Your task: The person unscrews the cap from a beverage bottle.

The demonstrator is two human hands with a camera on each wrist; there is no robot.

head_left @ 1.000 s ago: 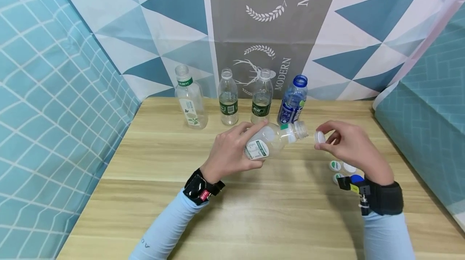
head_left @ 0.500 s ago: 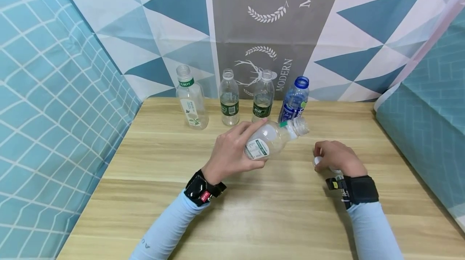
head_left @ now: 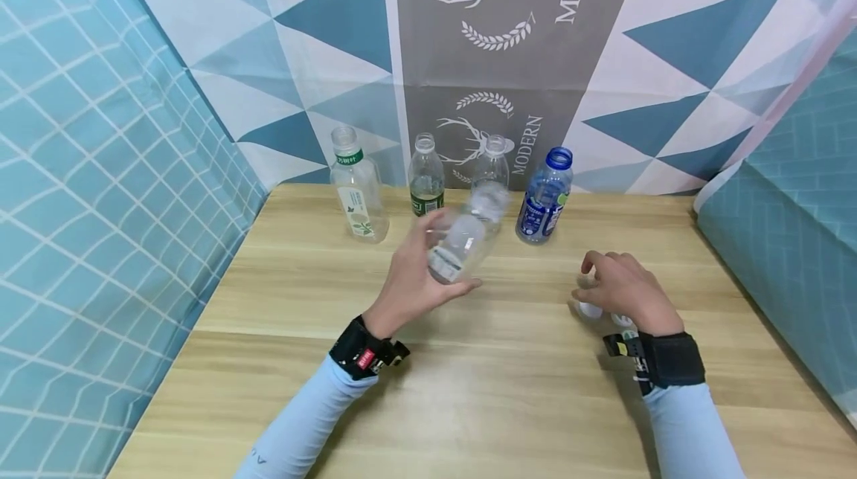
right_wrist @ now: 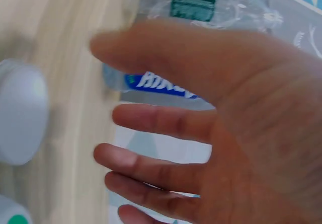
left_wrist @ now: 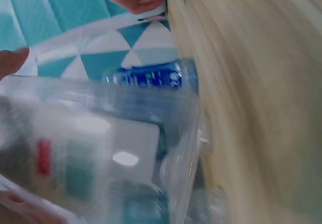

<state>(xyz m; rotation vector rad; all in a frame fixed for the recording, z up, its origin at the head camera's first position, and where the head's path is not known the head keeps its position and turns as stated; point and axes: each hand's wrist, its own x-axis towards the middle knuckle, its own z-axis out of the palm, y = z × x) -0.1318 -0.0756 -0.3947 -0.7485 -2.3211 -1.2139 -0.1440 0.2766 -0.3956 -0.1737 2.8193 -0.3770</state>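
My left hand (head_left: 410,282) grips a clear plastic bottle (head_left: 458,245) with a white label. The bottle is uncapped and tilts up to the right, blurred, in front of a standing bottle. In the left wrist view the clear bottle (left_wrist: 100,153) fills much of the frame. My right hand (head_left: 628,289) hovers low over the table at the right, its fingers apart and holding nothing. Just below its fingertips lies a white bottle cap (head_left: 589,309). The right wrist view shows that white cap (right_wrist: 22,113) apart from the fingers. More caps (head_left: 623,320) are partly hidden under the hand.
Along the back of the wooden table (head_left: 469,404) stand a tall clear bottle (head_left: 361,211), two small green-labelled bottles, one at the left (head_left: 426,189) and one behind the held bottle (head_left: 494,159), and a blue bottle (head_left: 544,204). All are uncapped. Patterned cloth (head_left: 321,55) hangs behind.
My right hand has moved down from the bottle's mouth and let go of the white cap on the table. My left hand has swung the bottle leftward and more upright.
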